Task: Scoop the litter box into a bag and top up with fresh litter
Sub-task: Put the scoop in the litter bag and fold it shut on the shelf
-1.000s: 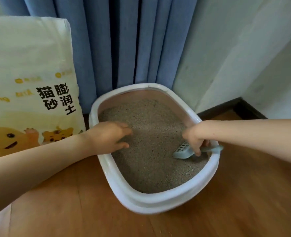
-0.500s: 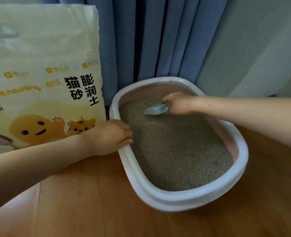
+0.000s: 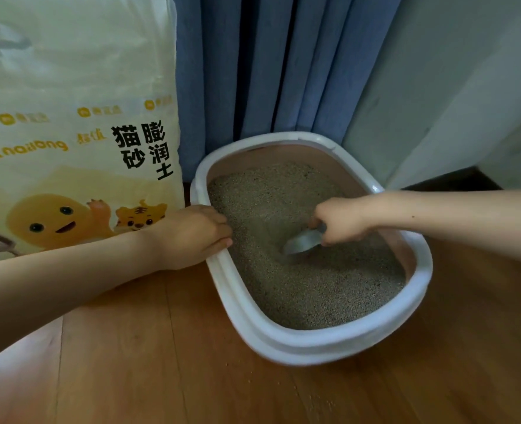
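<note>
My left hand (image 3: 193, 235) reaches in from the left, fingers curled over the near-left rim of the white oval plastic litter box (image 3: 314, 344) on the wooden floor (image 3: 161, 377). My right hand (image 3: 340, 221) comes from the right, fist closed round the handle of the pale grey plastic scoop (image 3: 302, 241), its blade tilted down into the grey-brown granular litter (image 3: 299, 286). The cream litter bag with cartoon print (image 3: 75, 133) stands just beside the box, against the blue curtain (image 3: 262, 65).

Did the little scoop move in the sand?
Yes. The scoop was by the litter box's far curtain-side end half a second ago; now it is around the middle, nearer the person.
</note>
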`<control>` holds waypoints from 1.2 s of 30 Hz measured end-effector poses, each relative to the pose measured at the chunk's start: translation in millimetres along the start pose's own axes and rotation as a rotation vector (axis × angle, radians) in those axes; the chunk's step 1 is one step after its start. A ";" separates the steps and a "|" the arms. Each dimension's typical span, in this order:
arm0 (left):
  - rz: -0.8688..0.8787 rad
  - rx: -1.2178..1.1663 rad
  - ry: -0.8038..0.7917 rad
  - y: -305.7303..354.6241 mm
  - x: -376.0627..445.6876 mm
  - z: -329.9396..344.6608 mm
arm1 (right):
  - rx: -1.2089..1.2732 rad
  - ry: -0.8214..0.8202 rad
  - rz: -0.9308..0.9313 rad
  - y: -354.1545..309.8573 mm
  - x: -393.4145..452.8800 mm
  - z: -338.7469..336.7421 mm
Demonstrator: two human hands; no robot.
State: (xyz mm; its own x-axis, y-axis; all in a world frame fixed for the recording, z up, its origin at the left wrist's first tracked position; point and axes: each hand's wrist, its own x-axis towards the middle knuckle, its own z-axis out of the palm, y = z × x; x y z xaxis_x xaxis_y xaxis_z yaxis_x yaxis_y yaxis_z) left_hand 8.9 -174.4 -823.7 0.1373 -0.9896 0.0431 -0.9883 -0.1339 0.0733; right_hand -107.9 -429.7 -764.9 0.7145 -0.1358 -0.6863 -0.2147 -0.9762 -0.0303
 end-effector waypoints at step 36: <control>-0.128 0.030 -0.184 15.3 -3.8 -27.7 | 0.032 0.187 -0.137 -33.5 -4.6 -29.8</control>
State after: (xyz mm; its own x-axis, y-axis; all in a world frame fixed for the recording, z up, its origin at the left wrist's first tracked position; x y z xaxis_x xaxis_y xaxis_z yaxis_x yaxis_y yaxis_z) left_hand -4.9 -171.2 -795.1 0.2503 -0.9569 -0.1472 -0.9654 -0.2582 0.0365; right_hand -84.2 -401.5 -739.0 0.8490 -0.0344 -0.5273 -0.1263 -0.9822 -0.1392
